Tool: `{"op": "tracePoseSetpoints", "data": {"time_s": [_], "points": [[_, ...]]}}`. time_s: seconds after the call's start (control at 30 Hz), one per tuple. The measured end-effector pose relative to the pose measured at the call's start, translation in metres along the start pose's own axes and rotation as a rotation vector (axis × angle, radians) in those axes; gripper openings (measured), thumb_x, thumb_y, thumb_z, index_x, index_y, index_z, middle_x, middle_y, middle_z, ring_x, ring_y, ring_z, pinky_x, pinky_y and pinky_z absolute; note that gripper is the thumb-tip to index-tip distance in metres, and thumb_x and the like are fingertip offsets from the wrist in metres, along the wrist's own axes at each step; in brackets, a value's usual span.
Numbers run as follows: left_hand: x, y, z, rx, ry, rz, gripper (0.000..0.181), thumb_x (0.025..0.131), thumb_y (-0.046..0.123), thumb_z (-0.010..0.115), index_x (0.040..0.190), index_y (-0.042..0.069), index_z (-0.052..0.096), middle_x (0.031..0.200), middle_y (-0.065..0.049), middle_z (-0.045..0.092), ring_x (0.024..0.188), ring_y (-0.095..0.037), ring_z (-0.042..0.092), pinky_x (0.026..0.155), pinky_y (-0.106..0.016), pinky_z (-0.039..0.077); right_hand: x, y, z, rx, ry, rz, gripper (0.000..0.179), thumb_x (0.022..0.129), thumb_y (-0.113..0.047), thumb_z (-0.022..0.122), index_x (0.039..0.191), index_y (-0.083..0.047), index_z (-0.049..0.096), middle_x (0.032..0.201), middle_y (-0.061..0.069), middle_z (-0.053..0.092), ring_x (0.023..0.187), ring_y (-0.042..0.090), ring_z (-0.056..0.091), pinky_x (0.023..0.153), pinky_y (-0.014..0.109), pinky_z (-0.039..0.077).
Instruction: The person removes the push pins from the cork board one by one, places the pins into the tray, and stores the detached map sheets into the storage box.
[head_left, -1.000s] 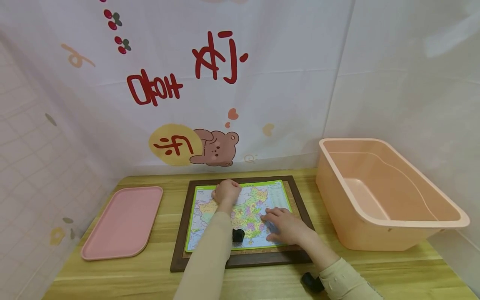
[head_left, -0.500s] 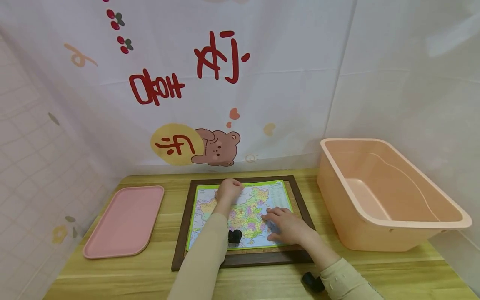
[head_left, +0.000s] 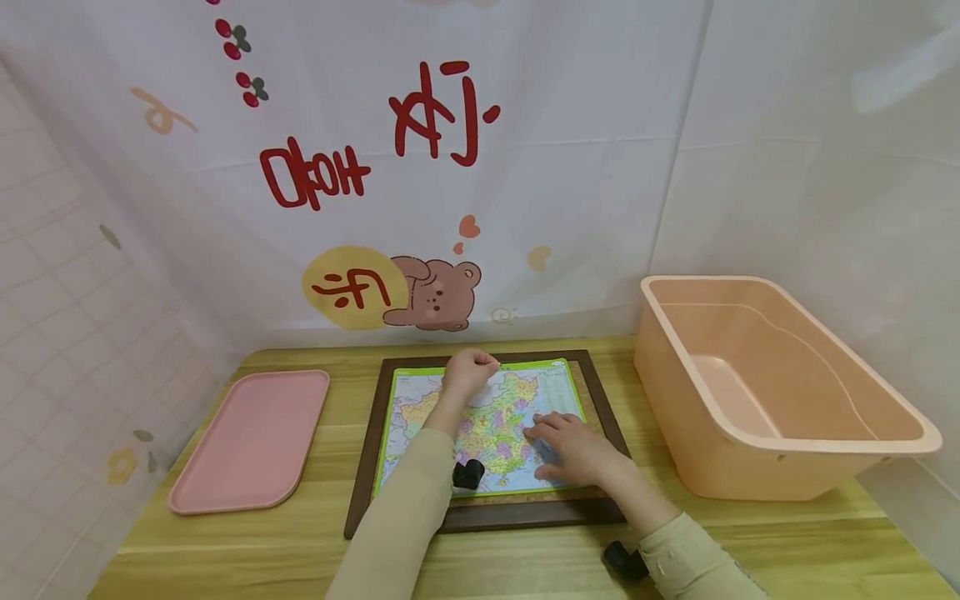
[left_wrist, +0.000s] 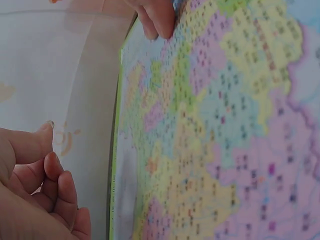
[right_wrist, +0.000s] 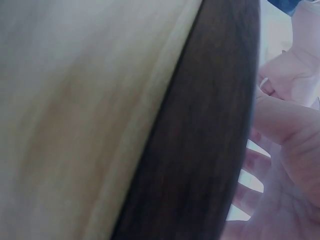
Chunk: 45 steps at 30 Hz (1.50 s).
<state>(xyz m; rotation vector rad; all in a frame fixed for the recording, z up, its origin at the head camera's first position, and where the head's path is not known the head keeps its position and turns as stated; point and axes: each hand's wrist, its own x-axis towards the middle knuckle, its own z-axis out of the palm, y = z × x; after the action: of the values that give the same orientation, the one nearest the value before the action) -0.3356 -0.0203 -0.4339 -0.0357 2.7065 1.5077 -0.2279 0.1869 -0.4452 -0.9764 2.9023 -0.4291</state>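
A map sheet with a green border (head_left: 491,433) lies on a cork board (head_left: 588,392) inside a dark brown wooden frame (head_left: 540,518). My left hand (head_left: 467,377) is over the map's far edge, near the middle. Its fingers are curled in the left wrist view, with the thumb close to the index fingertip; I see nothing between them there. On the right part of the map rests my right hand (head_left: 570,450), fingers spread and fairly straight. The right wrist view shows mostly the frame's dark edge, with that hand partly behind it.
A pink tray (head_left: 251,442) lies on the wooden table left of the frame. A deep peach-coloured plastic tub (head_left: 750,467) stands to the right. Behind the table hangs a white printed cloth (head_left: 570,183). Small black devices (head_left: 468,473) sit by both forearms.
My left hand has moved a little to the right and away from me along the map's far edge. The right hand has stayed in place.
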Motion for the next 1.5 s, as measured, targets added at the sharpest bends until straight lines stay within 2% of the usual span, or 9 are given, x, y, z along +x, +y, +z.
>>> {"op": "tracePoseSetpoints", "data": {"time_s": [0.23,0.67,0.9,1.17,1.5], "points": [[-0.009,0.011,-0.001,-0.005,0.005,0.032,0.012,0.096,0.023,0.068,0.095,0.012,0.074,0.094,-0.001,0.067,0.088,-0.023,0.061,0.084,-0.044,0.049,0.0,0.0,-0.001,0.011,0.001,0.003,0.058,0.084,-0.03,0.08,0.132,-0.006,0.061,0.139,0.021,0.052,0.124,0.047,0.047,0.099,0.06,0.042],[-0.027,0.021,-0.007,-0.033,0.02,0.129,0.01,0.095,0.019,0.069,0.091,0.011,0.072,0.087,-0.001,0.064,0.079,-0.02,0.057,0.074,-0.039,0.05,-0.001,0.0,-0.001,0.035,-0.007,0.011,0.058,0.085,-0.029,0.079,0.133,-0.005,0.06,0.14,0.022,0.05,0.125,0.049,0.046,0.099,0.061,0.041],[-0.037,0.023,-0.017,-0.068,0.032,0.147,0.009,0.094,0.018,0.07,0.089,0.011,0.072,0.085,-0.001,0.063,0.077,-0.02,0.055,0.073,-0.038,0.049,-0.001,-0.001,-0.001,0.033,-0.014,0.019,0.058,0.085,-0.03,0.079,0.134,-0.006,0.059,0.141,0.022,0.05,0.126,0.048,0.045,0.1,0.061,0.04],[-0.046,0.025,-0.028,-0.079,0.049,0.195,0.009,0.093,0.017,0.071,0.087,0.01,0.072,0.083,-0.001,0.062,0.076,-0.02,0.053,0.071,-0.037,0.048,-0.001,-0.001,-0.001,0.029,-0.014,0.016,0.059,0.085,-0.031,0.079,0.134,-0.006,0.059,0.141,0.022,0.05,0.125,0.048,0.046,0.099,0.061,0.041],[-0.057,0.021,-0.038,-0.086,0.068,0.243,0.009,0.093,0.016,0.071,0.087,0.01,0.072,0.082,-0.001,0.062,0.076,-0.02,0.053,0.072,-0.037,0.048,-0.002,-0.002,0.0,0.035,-0.013,0.023,0.059,0.085,-0.031,0.079,0.134,-0.006,0.059,0.141,0.022,0.05,0.125,0.049,0.046,0.1,0.061,0.041]]}}
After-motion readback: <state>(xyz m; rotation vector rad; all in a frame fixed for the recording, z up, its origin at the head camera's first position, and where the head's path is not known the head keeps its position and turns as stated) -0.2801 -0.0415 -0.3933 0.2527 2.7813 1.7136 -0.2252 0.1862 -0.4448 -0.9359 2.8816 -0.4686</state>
